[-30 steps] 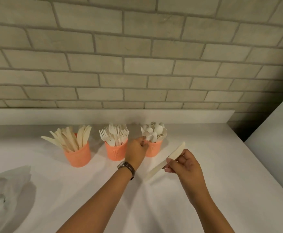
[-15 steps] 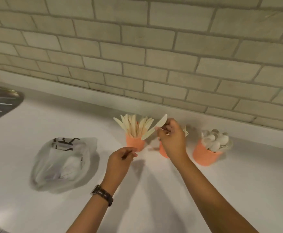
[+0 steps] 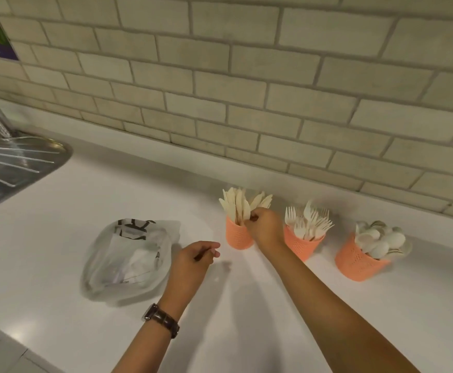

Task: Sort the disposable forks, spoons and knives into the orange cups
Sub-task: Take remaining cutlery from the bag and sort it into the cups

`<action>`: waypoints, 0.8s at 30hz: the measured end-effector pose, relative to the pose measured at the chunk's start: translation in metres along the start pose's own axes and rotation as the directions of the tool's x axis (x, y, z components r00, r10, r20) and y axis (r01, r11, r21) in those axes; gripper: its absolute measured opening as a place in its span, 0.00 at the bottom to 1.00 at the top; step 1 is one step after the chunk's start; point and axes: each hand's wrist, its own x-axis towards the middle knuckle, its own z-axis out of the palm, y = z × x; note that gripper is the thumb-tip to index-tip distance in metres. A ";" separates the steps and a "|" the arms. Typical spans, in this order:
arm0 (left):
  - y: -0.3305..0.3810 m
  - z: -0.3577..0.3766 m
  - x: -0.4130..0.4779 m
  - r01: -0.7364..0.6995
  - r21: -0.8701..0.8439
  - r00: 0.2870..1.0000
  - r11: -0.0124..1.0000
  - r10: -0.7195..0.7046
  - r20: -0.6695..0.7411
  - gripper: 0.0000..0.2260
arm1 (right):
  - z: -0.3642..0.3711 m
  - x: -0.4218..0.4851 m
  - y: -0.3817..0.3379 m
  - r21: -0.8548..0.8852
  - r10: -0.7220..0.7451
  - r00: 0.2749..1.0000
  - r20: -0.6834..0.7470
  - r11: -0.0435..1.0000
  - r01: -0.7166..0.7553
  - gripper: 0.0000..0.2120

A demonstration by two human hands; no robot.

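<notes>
Orange knife cup (image 3: 236, 236) touches right hand (image 3: 264, 228).

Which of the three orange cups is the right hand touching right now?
The leftmost orange cup, the one holding knives. The right hand is at its rim; the fork cup and spoon cup stand untouched to its right.

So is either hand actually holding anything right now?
The right hand is closed at the knives in the knife cup; its grip is hidden. The left hand holds nothing visible.
</notes>
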 end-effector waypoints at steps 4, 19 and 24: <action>0.004 -0.004 -0.009 -0.012 0.017 0.999 1.000 0.012 -0.032 0.13 | -0.013 -0.015 -0.001 0.004 -0.065 0.997 -0.032 0.998 0.065 0.12; -0.064 -0.128 0.042 0.007 0.869 0.967 0.495 -0.225 0.121 0.62 | 0.009 -0.138 0.034 0.057 -0.139 0.989 0.056 0.989 0.136 0.08; -0.107 -0.120 0.049 -0.140 0.884 0.947 0.447 -0.199 0.251 0.57 | 0.028 -0.178 0.042 0.035 0.043 0.998 -0.046 0.999 -0.041 0.07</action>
